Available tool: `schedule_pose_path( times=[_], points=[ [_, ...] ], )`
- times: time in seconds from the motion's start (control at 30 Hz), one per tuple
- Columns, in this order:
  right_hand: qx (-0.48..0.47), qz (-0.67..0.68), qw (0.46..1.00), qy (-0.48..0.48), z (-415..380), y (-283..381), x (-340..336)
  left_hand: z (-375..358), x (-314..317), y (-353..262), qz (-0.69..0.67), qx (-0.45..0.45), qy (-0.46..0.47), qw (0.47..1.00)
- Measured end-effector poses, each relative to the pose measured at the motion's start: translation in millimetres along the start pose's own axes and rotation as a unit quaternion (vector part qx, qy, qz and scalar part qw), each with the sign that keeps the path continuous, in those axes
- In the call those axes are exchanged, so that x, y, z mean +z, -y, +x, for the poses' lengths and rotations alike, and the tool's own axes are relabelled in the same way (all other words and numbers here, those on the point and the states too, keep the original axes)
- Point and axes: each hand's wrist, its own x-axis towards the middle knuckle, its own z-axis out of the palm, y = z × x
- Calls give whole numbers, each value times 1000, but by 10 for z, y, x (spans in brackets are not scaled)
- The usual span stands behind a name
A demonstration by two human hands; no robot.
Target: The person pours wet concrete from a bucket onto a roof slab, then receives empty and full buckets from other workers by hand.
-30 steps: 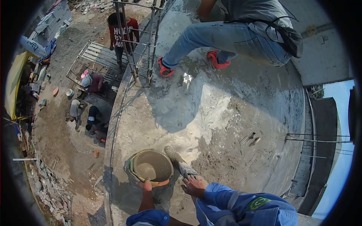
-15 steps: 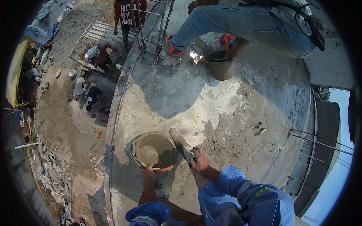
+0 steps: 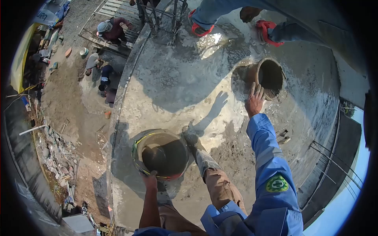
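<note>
My left hand (image 3: pixel 150 179) is closed on the near rim of a large bucket (image 3: pixel 136 155) with a yellow edge, which stands on the wet concrete and has grey residue inside. My right hand (image 3: pixel 255 101) is stretched out with its fingers extended, fingertips right at the rim of a second bucket (image 3: pixel 252 72). That bucket is tilted on its side, its mouth turned to the right and towards me, with wet grey mix at its lower lip. My boot (image 3: pixel 190 138) stands beside the near bucket.
Wet concrete (image 3: pixel 173 106) covers the slab, whose left edge (image 3: pixel 122 90) drops to lower ground with several people. Another person's legs in red footwear (image 3: pixel 269 33) stand ahead, a hand (image 3: pixel 250 14) above. Rebar sticks up at the top (image 3: pixel 175 23) and juts out at right (image 3: pixel 334 159).
My right hand has moved from beside my leg out to the far bucket. That bucket has shifted right and nearer and tipped over; the other person's hand has left it.
</note>
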Motion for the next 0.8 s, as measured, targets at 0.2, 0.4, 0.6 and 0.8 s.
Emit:
schedule_pose_path(
  times=[0.2, 0.4, 0.6, 0.8],
  points=[
    [101, 61, 991, 70, 387, -483, 471, -234, 103, -285, -27, 0, -14, 1000],
    [-6, 78, 997, 10, 382, -715, 376, -291, 163, -370, -17, -23, -1, 1000],
    [41, 269, 960, 66, -239, -610, -691, -79, 210, -209, 37, 48, 11, 998],
    [-56, 331, 940, 55, -1621, 196, -1648, 25, 293, -161, 21, 69, 8, 997]
  ],
)
